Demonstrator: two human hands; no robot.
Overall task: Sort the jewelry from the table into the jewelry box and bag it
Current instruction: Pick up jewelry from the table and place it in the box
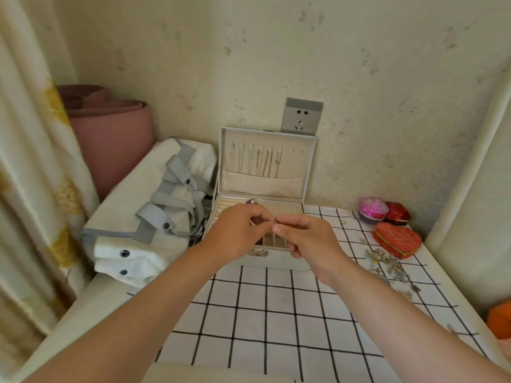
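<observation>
You are holding your left grip (240,230) and right grip (307,239) over one open box (265,178), both pinching one gold piece (275,222); one bag (124,208) is lying left.

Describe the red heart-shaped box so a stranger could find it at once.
Look at the right edge of the checked tablecloth, near the wall. Three small cases sit there behind a heap of silvery jewelry. The heart-shaped box is the nearest: bright patterned red, unlike the round pink case and the dark red box.
</observation>
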